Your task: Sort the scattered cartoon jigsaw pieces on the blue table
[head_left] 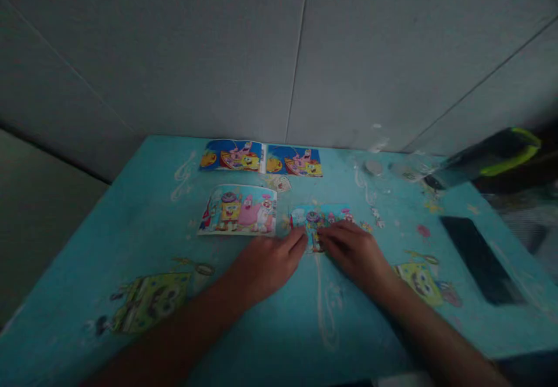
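Note:
A small cartoon picture [313, 217], which looks like a jigsaw puzzle, lies flat on the table and is partly covered by my hands. My left hand [272, 262] is at its lower left, with thumb and fingers close together on that edge. From the right, the bent fingers of my right hand [354, 248] press together on its lower middle; a small piece under the fingertips cannot be made out. Just left of the puzzle is a larger printed sheet [247, 211] with matching cartoon figures and a barcode, its edges slightly curled.
Behind these lies a blue folded cartoon card [235, 156] near the grey wall [209, 56]. A dark flat phone-like slab [477, 259] is at the right. Blurred clear containers [407, 172] and a black-and-lime object [492, 154] stand back right. A turquoise cartoon cloth [143, 212] covers the table.

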### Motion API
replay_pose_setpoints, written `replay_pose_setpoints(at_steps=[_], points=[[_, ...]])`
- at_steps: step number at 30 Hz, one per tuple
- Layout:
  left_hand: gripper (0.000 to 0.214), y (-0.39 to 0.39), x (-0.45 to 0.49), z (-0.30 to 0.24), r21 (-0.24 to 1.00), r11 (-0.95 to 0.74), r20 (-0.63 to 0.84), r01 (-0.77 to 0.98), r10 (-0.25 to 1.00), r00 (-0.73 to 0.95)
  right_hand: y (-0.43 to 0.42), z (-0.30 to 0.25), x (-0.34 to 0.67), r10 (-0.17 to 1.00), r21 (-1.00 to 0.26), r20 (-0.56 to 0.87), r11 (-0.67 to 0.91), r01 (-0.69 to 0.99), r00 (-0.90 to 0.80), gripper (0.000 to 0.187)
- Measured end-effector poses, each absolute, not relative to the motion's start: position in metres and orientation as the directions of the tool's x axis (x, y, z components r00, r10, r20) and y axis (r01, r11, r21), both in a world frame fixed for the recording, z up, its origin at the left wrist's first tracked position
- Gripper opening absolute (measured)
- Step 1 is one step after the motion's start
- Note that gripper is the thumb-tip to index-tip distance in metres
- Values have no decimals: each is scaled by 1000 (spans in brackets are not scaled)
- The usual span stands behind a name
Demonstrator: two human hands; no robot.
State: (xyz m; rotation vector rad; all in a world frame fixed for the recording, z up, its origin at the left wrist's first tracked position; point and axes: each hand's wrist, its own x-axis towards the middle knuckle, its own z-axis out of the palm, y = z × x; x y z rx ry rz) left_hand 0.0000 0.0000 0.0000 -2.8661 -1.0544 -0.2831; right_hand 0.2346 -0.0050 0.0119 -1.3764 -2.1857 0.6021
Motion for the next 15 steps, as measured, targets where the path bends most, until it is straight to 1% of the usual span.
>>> replay_pose_setpoints(at_steps=[7, 12, 15], points=[[37, 2, 2, -2, 24, -774, 206, 633, 624, 754, -18, 14, 237, 865, -408, 114, 489, 771, -489, 33], [36, 2, 1, -4, 16, -782, 227, 624, 610, 759, -18, 15, 235, 849, -390, 95, 512, 765, -520, 35], [37, 3, 0, -6, -6, -785, 245, 620, 600, 762, -17, 21, 235, 851, -420, 105, 507, 753, -515, 31]])
